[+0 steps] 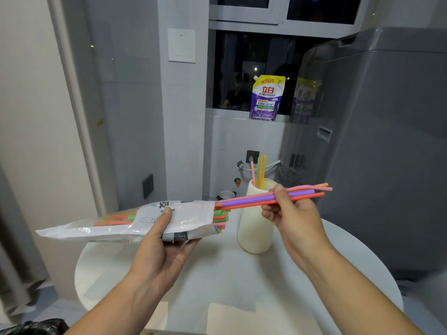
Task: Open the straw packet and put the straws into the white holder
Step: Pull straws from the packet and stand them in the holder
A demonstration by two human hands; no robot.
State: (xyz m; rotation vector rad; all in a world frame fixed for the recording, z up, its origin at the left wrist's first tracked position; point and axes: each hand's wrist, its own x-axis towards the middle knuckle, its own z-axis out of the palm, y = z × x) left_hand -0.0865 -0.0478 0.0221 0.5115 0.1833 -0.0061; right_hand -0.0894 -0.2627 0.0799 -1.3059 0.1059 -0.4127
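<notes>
My left hand (pixel 161 240) grips the white plastic straw packet (pixel 116 223) from below, holding it roughly level above the table. Its open right end shows several coloured straw tips (pixel 220 220). My right hand (pixel 294 213) pinches a small bunch of straws (pixel 251 199), purple, pink and orange, drawn partly out of that open end and passing in front of the holder. The white holder (pixel 255 233) stands upright on the table between my hands. A few straws (pixel 260 171) stand inside it, pink, green, orange and yellow.
The round white table (pixel 232 281) carries the holder. A grey washing machine (pixel 377 146) rises at the right. A purple detergent pouch (pixel 267 97) sits on the window sill behind. Wall sockets and hoses lie low beyond the table.
</notes>
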